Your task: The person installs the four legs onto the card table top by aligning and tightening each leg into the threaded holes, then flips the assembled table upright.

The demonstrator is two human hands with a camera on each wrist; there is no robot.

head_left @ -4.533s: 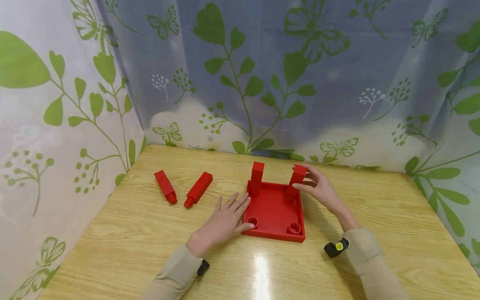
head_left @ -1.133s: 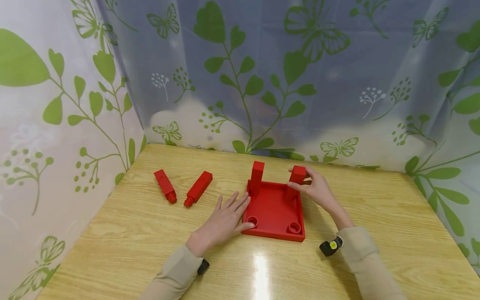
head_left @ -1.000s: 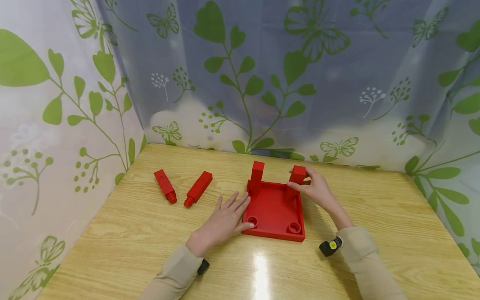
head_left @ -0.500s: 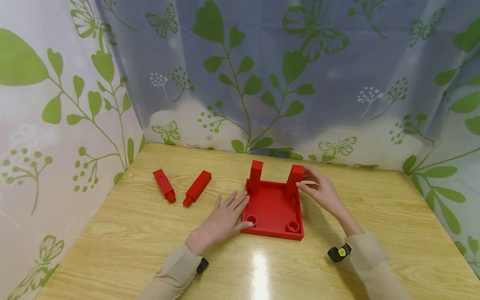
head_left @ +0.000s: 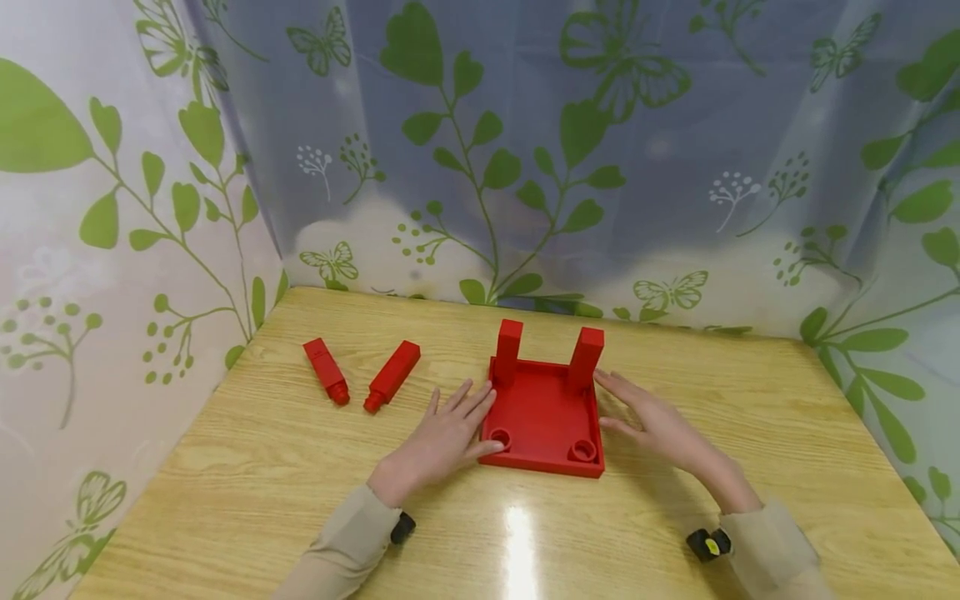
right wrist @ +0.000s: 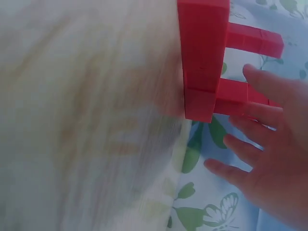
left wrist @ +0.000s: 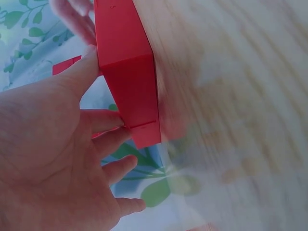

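Half fitted, half loose

A patterned curtain (head_left: 660, 208) bounds the back edge of the wooden table (head_left: 240, 467), which offers room in front of the red tray (head_left: 540, 408) and farther right. The tray sits near mid-table and looks half fitted. The left hand (head_left: 438, 442) rests straight-fingered along its left rim; the right hand (head_left: 660, 425) extends its fingers beside the right rim, gripping nothing, contact unclear. The left standing post (head_left: 508, 350) and right standing post (head_left: 585, 358) rise at the 2 far corners. Apparently left: the outer loose post (head_left: 326, 371) and inner loose post (head_left: 393, 375), lying left of the tray, apart from it. The near-left socket (head_left: 501, 439) and near-right socket (head_left: 582, 451) hold nothing.
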